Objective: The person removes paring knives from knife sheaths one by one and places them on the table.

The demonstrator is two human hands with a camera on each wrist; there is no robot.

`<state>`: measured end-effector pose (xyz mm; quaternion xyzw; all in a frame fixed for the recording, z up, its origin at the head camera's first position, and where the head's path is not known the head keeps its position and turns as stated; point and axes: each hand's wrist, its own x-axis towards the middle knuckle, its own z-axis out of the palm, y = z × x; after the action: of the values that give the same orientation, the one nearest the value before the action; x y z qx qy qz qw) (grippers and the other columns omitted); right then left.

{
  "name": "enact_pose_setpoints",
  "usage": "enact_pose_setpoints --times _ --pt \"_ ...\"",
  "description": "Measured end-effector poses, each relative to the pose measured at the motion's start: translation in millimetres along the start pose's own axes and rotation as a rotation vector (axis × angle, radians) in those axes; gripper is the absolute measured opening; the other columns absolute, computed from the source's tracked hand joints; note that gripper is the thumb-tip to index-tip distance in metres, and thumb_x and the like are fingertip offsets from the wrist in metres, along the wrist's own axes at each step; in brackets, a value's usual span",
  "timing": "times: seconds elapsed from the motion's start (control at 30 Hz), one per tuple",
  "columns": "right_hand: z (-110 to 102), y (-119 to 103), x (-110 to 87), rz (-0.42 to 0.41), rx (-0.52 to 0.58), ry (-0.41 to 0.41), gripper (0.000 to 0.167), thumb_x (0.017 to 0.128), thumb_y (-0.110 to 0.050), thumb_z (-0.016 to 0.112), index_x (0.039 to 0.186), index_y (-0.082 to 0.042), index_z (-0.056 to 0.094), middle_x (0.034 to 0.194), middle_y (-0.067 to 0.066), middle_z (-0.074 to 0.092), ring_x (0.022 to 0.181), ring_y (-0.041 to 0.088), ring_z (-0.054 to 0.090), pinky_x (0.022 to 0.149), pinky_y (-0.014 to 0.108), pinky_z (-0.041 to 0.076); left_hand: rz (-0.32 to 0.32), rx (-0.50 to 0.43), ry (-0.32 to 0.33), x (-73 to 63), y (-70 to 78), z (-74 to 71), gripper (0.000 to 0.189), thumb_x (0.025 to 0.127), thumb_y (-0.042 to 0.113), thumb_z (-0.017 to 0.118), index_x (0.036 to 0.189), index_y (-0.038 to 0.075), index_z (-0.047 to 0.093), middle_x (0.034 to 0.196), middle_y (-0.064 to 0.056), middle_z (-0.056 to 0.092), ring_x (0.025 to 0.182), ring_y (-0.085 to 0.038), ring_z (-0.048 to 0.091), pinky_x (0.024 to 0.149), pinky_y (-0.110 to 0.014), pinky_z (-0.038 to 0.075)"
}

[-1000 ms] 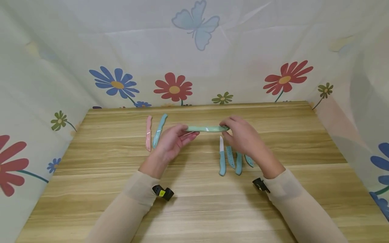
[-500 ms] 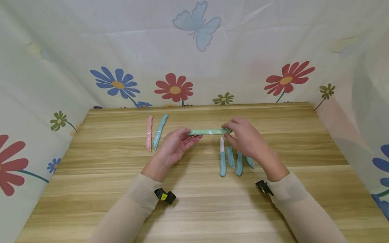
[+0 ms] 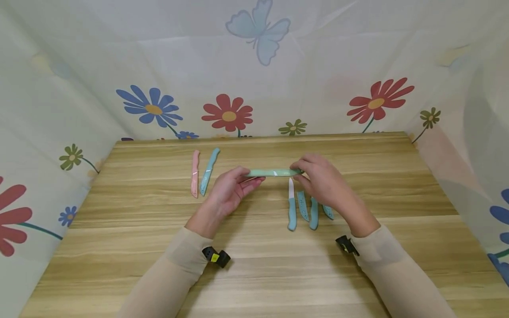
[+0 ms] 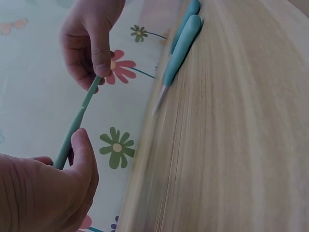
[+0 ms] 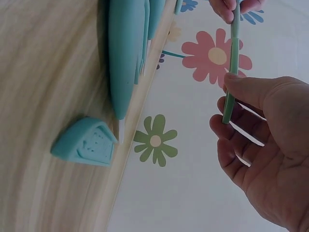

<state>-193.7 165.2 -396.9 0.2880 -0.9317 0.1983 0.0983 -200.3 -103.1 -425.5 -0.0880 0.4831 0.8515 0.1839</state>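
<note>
A light green paring knife (image 3: 262, 172) is held level above the table, its blade covered by a matching green sheath (image 3: 284, 172). My left hand (image 3: 229, 191) pinches the handle end between thumb and fingers. At the other end, my right hand (image 3: 323, 179) pinches the sheath near its tip. In the right wrist view, the right thumb presses the sheath (image 5: 234, 63) against the fingers. Below the right hand lie a blue knife (image 3: 292, 214) with a bare white blade, a loose blue sheath (image 3: 303, 206), a second blue knife (image 3: 313, 216) and another sheath (image 3: 328, 213), partly hidden by that hand.
At the back left of the wooden table (image 3: 254, 274), a pink sheathed knife (image 3: 195, 174) and a blue sheathed knife (image 3: 209, 172) lie side by side. A flower-printed curtain (image 3: 318, 88) stands along the back and both sides.
Both hands, with the green knife between them, have come slightly nearer and to the right in the head view, then stayed almost still. The knives on the table have not moved.
</note>
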Motion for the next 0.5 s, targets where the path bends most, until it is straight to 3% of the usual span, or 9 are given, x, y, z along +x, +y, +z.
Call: enact_pose_setpoints --times 0.13,0.23,0.3,0.5 --pt "-0.6 0.0 -0.2 0.0 -0.009 0.004 0.025 0.098 -0.011 0.079 0.121 -0.003 0.076 0.112 0.009 0.071 0.107 0.029 0.064 0.093 0.046 0.055 0.031 0.026 0.0 0.1 -0.1 1.2 0.02 0.108 0.008 0.054 0.12 -0.008 0.056 0.13 -0.032 0.062 0.11 -0.032 0.073 0.098 -0.037 0.057" --pt "-1.0 0.1 -0.4 0.001 -0.009 0.01 0.025 0.098 -0.011 0.079 0.121 -0.003 0.075 0.112 0.009 0.071 0.106 0.029 0.064 0.092 0.046 0.055 0.106 0.124 0.023 -1.1 0.3 3.5 0.03 0.108 0.011 0.057 0.13 -0.008 0.051 0.126 -0.025 0.063 0.111 -0.033 0.072 0.099 -0.039 0.057" --pt "-1.2 0.4 -0.5 -0.002 -0.012 0.015 0.025 0.098 -0.01 0.079 0.121 -0.003 0.075 0.113 0.009 0.071 0.107 0.029 0.065 0.092 0.046 0.055 0.192 0.256 0.049 -2.1 0.9 5.3 0.037 0.107 0.015 0.06 0.136 -0.007 0.049 0.126 -0.02 0.062 0.112 -0.032 0.07 0.1 -0.041 0.057" --pt "-1.6 1.0 -0.9 -0.016 -0.017 0.025 0.025 0.097 -0.009 0.079 0.121 -0.003 0.075 0.115 0.01 0.072 0.108 0.03 0.066 0.093 0.047 0.055 0.469 0.89 0.115 -8.7 3.3 7.6 0.053 0.102 0.031 0.071 0.145 0.007 0.054 0.139 -0.007 0.056 0.126 -0.029 0.056 0.105 -0.047 0.05"
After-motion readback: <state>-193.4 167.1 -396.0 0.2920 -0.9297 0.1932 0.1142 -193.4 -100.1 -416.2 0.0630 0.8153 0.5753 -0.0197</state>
